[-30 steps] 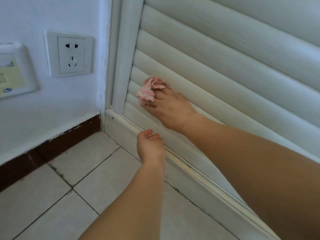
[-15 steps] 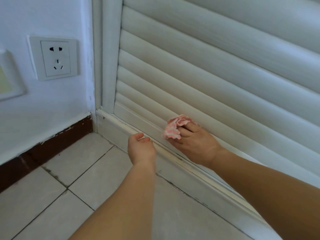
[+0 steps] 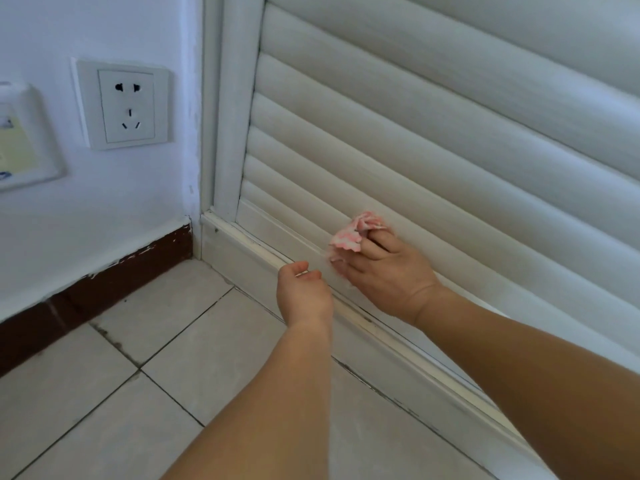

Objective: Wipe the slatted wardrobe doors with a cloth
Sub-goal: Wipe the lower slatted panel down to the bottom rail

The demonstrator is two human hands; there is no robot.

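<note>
- The right hand [image 3: 388,271] holds a small crumpled pink-and-white cloth [image 3: 349,237], bunched at its fingertips and pressed against the lowest part of the white slatted wardrobe door [image 3: 433,140].
- The cloth sits at the foot of the door, touching the bottom slats where they meet the flat lower rail, at about 11 o'clock from the right hand's knuckles.
- The right hand's fingers [image 3: 372,252] are curled round the cloth; the thumb side lies low against the rail, blurred, so how it sits cannot be told.
- The left hand [image 3: 304,292] hovers just beside the right hand, at about 8 o'clock from it, in front of the white painted plinth [image 3: 242,251] under the door.
- The left hand's fingers are loosely curled with thumb and forefinger near each other, and it holds nothing.
- Both bare forearms reach in from the 5 and 6 o'clock edge of the view.
- The door's upright white frame post [image 3: 235,109] stands at 10 o'clock from the cloth, well apart from it.
- On the white plaster wall [image 3: 131,202], a white five-hole wall socket [image 3: 125,105] sits at 9 o'clock from the post.
- A white-framed panel [image 3: 24,140] with a yellowish face is cut off at the far 9 o'clock edge.
- A dark brown skirting strip [image 3: 104,289] with chipped paint runs along the wall's foot.
- Pale square floor tiles [image 3: 104,403] with dark grout lines cover the floor.
</note>
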